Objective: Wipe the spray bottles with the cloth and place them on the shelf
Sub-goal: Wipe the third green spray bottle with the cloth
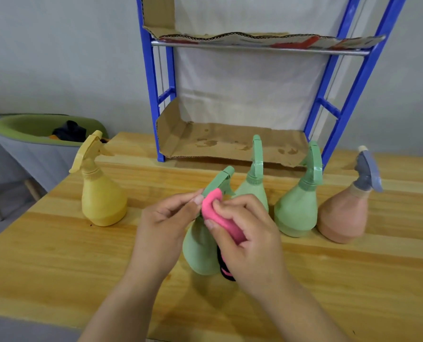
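Observation:
A green spray bottle (199,250) is tilted above the table in front of me. My left hand (163,225) grips its neck below the nozzle. My right hand (249,233) holds a pink cloth (220,218) pressed against the bottle's neck and upper body. Behind stand a yellow bottle (102,196) on the left, two more green bottles (253,188) (298,206) in the middle, and a peach bottle (343,215) with a grey-blue nozzle on the right. The blue shelf (153,95) stands at the back of the table.
Cardboard sheets (232,141) line the shelf's two levels, with nothing on them. The wooden table (57,255) runs to an edge on the left. A green and grey chair (33,144) stands past that edge.

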Tool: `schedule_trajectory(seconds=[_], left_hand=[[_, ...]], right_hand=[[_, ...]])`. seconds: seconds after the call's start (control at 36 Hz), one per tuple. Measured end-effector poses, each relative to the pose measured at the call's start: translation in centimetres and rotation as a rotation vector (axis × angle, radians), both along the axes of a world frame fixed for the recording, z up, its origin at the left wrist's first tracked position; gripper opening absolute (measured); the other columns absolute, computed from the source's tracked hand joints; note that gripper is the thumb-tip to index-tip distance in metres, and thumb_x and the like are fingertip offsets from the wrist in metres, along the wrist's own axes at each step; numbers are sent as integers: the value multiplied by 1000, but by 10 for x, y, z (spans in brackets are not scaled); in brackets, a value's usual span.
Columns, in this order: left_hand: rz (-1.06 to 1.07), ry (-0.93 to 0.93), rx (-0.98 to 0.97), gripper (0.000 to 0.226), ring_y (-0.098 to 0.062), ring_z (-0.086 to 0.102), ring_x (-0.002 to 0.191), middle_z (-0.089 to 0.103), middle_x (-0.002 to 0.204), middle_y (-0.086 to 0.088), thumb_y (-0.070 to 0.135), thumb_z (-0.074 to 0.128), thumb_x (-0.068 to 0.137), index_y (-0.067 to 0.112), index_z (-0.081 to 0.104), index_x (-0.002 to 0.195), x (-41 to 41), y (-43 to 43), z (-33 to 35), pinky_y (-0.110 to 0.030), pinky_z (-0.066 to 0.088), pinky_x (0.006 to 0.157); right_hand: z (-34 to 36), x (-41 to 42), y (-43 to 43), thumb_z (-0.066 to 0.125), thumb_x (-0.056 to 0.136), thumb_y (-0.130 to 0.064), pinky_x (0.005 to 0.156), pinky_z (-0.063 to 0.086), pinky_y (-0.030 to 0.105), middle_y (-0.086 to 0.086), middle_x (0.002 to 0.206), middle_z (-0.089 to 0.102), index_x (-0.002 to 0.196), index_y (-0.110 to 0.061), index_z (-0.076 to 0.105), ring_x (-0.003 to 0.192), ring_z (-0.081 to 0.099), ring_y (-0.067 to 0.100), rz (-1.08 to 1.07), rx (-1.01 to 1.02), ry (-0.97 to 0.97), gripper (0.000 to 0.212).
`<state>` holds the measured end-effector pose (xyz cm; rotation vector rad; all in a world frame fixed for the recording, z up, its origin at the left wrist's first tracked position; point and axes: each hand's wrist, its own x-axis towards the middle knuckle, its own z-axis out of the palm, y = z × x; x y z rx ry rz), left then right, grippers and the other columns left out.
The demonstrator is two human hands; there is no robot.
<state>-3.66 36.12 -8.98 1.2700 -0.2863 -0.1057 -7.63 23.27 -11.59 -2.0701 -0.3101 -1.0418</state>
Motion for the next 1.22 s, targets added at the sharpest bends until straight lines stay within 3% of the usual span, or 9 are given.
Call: schedule_trajectory(seconds=[0.14,0.31,0.47,0.64,0.72,0.81,0.92,1.03,1.22], left_hand=[[22,26,20,26,-19,71,94,76,92,-7,21,62,73,10,74,93,-1,-1,-1,-25,56,83],[26,-3,25,22,-13,71,90,76,91,-1,24,60,73,20,76,88,-3,-2,-2,-22,56,80],[39,-22,57,23,-15,70,84,75,85,-5,26,60,75,14,74,88,0,-1,-7,-22,56,77],[38,-110,110,23,-10,66,77,73,80,1,31,63,72,13,71,83,-1,-4,-6,-23,55,74],[61,-143,151,24,-5,68,75,74,81,7,34,68,65,23,71,87,-3,-7,-5,-15,52,66],[115,-219,238,23,-7,69,83,74,88,11,33,70,70,37,70,92,-2,-7,-6,-19,54,73],[199,-351,385,30,1,66,94,72,96,19,19,70,80,39,66,102,-1,-6,-10,-20,54,81],[224,-368,414,30,3,64,97,70,100,19,21,69,80,37,66,105,0,-6,-11,-18,53,83],[213,-373,420,27,6,65,92,71,96,23,21,70,80,38,67,101,4,-7,-9,-13,52,77]], right_hand=[[-3,-2,-2,73,80,-3,75,48,17,6,92,61,100,1,70,85,57,11,40,-80,-14,20],[-2,2,-6,67,83,-12,75,45,11,3,90,60,97,-3,71,82,57,7,-41,10,14,17],[-10,-4,0,71,81,-1,66,49,23,10,87,61,97,2,71,76,59,16,27,-155,-24,16],[0,3,-15,66,84,-15,76,45,11,4,90,61,98,-2,71,82,57,7,-84,-51,1,19],[6,7,-16,65,85,-18,77,46,14,3,91,62,96,-3,71,83,58,6,-86,0,5,20],[6,10,-13,67,84,-16,78,45,13,4,90,62,91,-3,70,84,58,6,-67,13,-11,16],[-5,16,-19,68,83,-16,72,43,11,-1,86,59,84,-7,66,80,54,3,-134,77,143,10],[-16,16,-27,72,82,-16,69,41,9,-4,86,60,83,-13,66,81,54,5,-190,136,300,7],[-1,8,-10,66,85,-24,79,41,6,-7,92,61,92,-12,68,90,56,0,-141,127,103,15]])
